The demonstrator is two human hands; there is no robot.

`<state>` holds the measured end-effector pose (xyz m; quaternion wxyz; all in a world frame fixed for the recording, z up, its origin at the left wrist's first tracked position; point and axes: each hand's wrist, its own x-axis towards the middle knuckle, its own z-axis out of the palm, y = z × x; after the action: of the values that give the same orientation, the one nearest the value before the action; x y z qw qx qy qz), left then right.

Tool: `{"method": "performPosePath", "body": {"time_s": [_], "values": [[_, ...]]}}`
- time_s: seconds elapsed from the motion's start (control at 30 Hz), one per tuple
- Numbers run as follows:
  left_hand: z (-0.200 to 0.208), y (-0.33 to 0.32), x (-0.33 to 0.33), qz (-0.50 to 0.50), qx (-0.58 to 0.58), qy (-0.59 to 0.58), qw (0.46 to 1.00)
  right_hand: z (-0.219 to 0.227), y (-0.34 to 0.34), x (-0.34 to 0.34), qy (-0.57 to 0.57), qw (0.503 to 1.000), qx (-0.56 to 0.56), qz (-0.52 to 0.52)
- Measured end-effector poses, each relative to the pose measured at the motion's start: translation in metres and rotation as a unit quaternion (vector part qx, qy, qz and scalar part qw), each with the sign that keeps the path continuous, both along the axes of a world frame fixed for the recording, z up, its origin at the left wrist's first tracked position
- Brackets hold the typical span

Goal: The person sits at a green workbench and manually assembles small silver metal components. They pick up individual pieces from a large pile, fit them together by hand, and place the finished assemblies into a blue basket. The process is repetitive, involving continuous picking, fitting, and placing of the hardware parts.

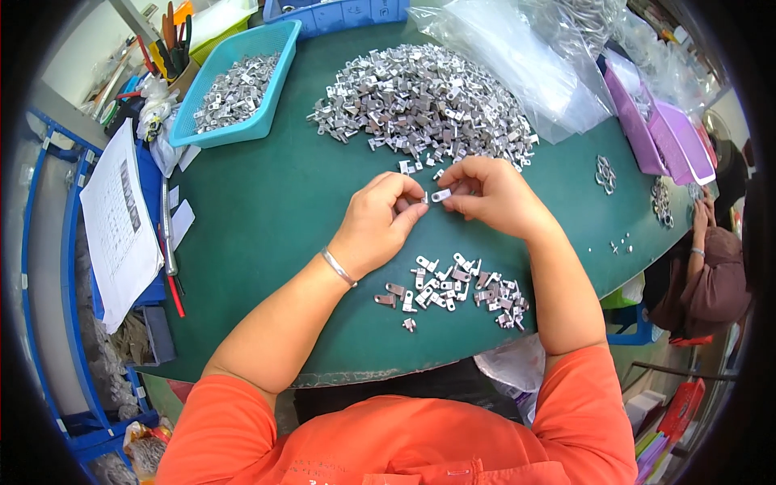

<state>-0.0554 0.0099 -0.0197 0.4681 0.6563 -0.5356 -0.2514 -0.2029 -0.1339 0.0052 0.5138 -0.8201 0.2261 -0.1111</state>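
Observation:
Over the middle of the green table, my left hand (380, 214) pinches a small metal piece (425, 197), mostly covered by the fingertips. Close beside it, my right hand (493, 194) grips a small silvery metal bracket (440, 196) with a round hole at one end. A narrow gap seems to part the two pieces. Just beyond my hands rises a big heap of similar metal brackets (420, 101), a few lying loose at its near edge. Between my forearms is a smaller scattered group of brackets (440, 287), several showing holes.
A turquoise basket (279, 77) of small metal parts stands far left on the green table (267, 202). Clear plastic bags (533, 73) and purple baskets (683, 145) lie far right, near metal rings (605, 175). Papers (121, 226) hang at the left; another person (707, 275) sits at right.

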Motion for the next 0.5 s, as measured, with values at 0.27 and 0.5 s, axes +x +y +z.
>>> {"method": "performPosePath", "body": {"time_s": [0.27, 0.5], "values": [[-0.003, 0.004, 0.008, -0.032, 0.024, 0.479, 0.877, 0.004, 0.0, -0.003, -0.039, 0.994, 0.099, 0.01], [-0.004, 0.003, 0.007, -0.066, 0.019, 0.49, 0.869, 0.007, 0.001, -0.006, -0.092, 0.987, 0.126, 0.044]]}}
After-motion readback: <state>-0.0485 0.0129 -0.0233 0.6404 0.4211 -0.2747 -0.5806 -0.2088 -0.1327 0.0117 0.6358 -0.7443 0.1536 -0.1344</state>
